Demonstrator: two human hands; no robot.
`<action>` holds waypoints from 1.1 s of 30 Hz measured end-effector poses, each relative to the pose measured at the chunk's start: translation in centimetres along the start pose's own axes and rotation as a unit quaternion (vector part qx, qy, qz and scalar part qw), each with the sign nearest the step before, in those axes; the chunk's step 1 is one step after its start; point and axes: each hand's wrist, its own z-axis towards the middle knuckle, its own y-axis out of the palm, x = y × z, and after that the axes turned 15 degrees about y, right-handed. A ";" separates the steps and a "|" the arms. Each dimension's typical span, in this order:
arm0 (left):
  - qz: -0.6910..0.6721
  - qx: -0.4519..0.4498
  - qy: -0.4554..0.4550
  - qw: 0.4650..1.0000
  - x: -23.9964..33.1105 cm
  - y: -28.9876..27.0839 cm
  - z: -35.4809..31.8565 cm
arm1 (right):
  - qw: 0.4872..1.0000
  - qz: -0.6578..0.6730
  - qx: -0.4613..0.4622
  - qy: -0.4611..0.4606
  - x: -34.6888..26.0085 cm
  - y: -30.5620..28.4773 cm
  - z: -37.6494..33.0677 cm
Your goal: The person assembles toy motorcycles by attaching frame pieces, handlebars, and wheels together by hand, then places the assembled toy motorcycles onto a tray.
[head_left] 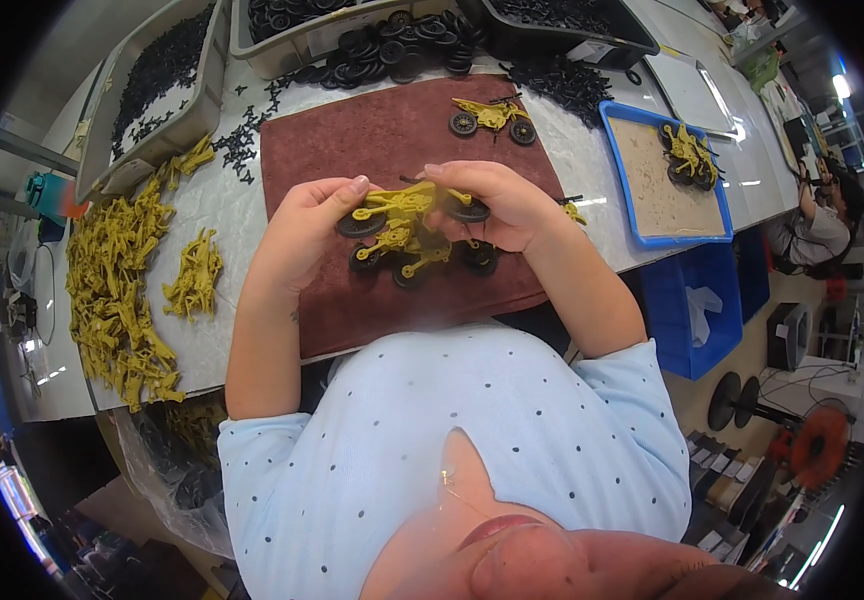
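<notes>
Between my two hands is a yellow toy motorcycle [407, 203] with black wheels, raised over a dark red cloth mat [337, 135]. My left hand [304, 222] is closed on its left end, thumb and fingers near the wheel. At the opposite end my right hand [504, 204] pinches it by the other wheel. Just below, partly hidden, more yellow toy motorcycles [424, 264] with black wheels rest on the cloth. Farther back on the mat stands another toy motorcycle [493, 116]. Something yellow shows behind my right wrist, mostly covered.
Yellow toy frames [122, 290] lie heaped at the left, beside a grey bin [210, 95] of small black parts. Black wheels [392, 50] pile up behind the mat. On the right, a blue-rimmed tray [642, 235] carries toy motorcycles; a blue crate [672, 310] sits below. Another person [820, 230] is far right.
</notes>
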 end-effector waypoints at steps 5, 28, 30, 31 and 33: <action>-0.023 0.009 0.019 1.000 -0.7 0.0 0.0 | 0.993 -0.075 0.039 -0.081 -0.1 -1.5 1.0; 0.728 0.308 -0.023 0.612 -2.5 -13.3 -8.6 | 0.679 -0.658 0.274 -0.178 -0.3 -4.9 3.0; 0.667 0.298 -0.054 0.681 -2.3 -14.0 -7.6 | 0.672 -0.661 0.289 -0.169 0.0 -4.7 2.6; 0.665 0.294 -0.049 0.685 -2.2 -14.2 -7.1 | 0.670 -0.660 0.295 -0.168 0.1 -4.6 2.4; 0.642 0.236 -0.050 0.727 -1.9 -14.5 -6.6 | 0.644 -0.670 0.323 -0.180 0.6 -4.2 1.8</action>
